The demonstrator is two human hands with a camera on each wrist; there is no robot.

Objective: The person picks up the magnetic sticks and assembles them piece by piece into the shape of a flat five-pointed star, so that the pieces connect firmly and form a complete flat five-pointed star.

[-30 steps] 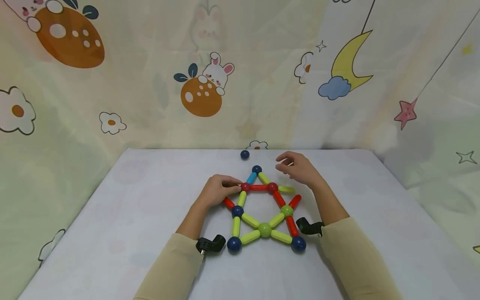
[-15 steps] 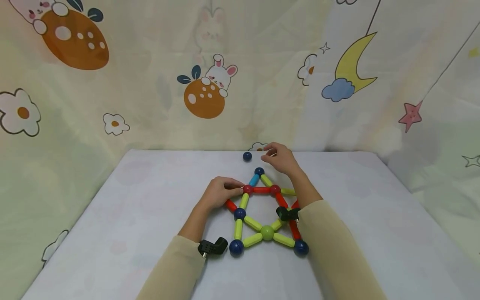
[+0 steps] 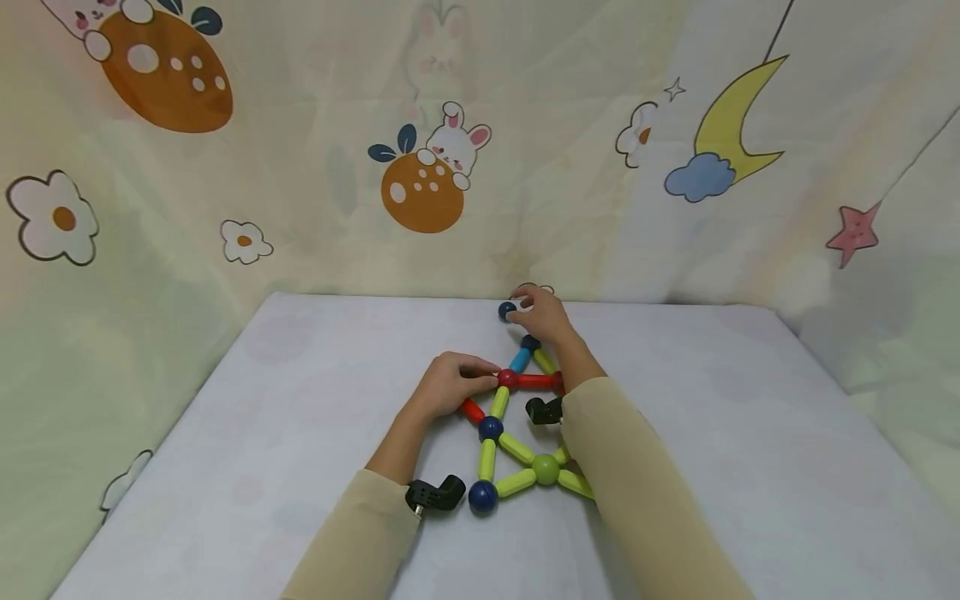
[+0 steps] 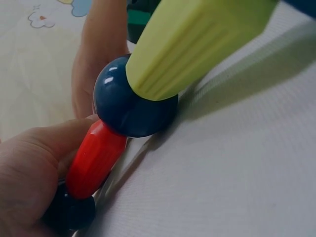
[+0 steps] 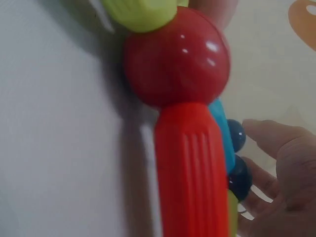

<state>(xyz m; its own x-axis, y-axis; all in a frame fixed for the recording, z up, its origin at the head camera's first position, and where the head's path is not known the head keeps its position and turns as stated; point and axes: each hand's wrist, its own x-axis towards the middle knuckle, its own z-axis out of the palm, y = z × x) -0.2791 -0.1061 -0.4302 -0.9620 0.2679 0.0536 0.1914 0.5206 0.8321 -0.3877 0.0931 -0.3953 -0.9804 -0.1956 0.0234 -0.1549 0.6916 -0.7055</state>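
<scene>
A flat frame of coloured rods and balls lies on the table. My left hand pinches at the left side of a red ball with thumb and forefinger. Below that hand a red rod joins a dark blue ball to another dark blue ball, partly hidden by the palm. At the far edge my right hand reaches over the frame, thumb at a loose dark blue ball and forefinger raised above it. Just nearer stands the frame's blue corner ball.
Yellow-green rods meet at a green ball in the near part of the frame. The right sleeve covers the frame's right side. A patterned cloth hangs behind the white table.
My right hand has moved left across the far side of the frame to the loose blue ball. The left hand keeps its place at the red ball; the whole view shifts slightly.
</scene>
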